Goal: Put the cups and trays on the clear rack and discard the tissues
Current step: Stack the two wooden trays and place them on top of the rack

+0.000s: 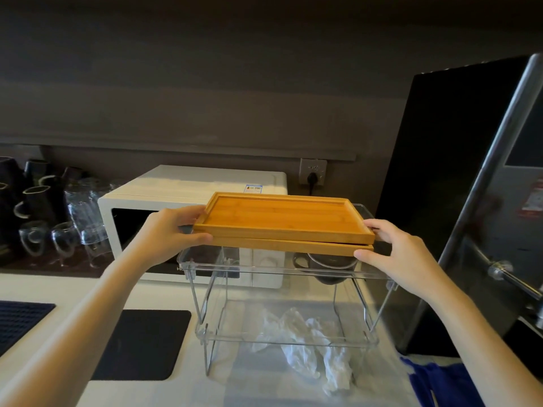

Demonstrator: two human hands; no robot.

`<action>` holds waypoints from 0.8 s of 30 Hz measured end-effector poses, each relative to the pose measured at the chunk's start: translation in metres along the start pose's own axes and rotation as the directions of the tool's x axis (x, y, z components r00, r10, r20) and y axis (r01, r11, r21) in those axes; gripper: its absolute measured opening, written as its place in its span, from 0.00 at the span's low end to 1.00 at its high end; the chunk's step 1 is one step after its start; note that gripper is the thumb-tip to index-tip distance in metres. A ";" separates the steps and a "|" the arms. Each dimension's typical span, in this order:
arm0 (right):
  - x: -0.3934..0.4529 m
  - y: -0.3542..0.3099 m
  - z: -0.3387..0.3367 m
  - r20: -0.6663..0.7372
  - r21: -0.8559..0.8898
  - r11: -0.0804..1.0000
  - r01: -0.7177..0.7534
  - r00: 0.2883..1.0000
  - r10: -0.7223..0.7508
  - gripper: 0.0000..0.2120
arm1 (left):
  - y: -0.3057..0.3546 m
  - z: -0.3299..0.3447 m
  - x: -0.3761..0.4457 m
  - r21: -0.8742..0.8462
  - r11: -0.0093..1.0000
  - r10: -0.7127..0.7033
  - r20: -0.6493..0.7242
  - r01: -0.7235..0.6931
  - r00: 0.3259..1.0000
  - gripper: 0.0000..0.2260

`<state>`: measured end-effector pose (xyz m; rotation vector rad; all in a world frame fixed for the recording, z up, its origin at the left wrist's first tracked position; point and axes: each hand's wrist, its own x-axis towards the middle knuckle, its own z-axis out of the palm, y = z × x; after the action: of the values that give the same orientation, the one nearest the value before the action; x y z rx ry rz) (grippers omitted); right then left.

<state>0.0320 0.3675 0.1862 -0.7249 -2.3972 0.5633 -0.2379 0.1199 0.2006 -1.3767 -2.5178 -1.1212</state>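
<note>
Two stacked bamboo trays sit level over the top tier of the clear rack. My left hand grips their left end and my right hand grips their right end. A dark cup rests in the rack's upper tier, partly hidden under the trays. Crumpled white tissues lie on the counter under and in front of the rack's lower tier.
A white microwave stands behind the rack. Dark mugs and glasses crowd the back left. Two black mats lie on the counter at left. A steel appliance rises on the right, with a blue cloth below it.
</note>
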 end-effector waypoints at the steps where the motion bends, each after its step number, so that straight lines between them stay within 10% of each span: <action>1: 0.001 -0.001 -0.001 0.018 0.013 1.000 -0.010 1.000 0.010 0.30 | -0.001 0.000 0.000 -0.063 0.998 -0.015 0.014 0.016 1.000 0.26; 10: 0.019 -0.002 -0.009 0.123 0.005 0.999 -0.052 0.991 0.051 0.31 | -0.007 0.004 0.000 -0.140 0.990 -0.012 0.029 0.016 1.000 0.34; 24: 0.010 0.009 -0.004 -0.036 -0.221 0.974 -0.050 0.998 0.043 0.13 | 0.000 0.006 -0.012 0.029 0.999 0.049 -0.204 -0.044 0.978 0.14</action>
<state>0.0312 0.3817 0.1885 -0.8797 -2.4444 0.3026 -0.2288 0.1150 0.1915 -1.2379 -2.3362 -1.1550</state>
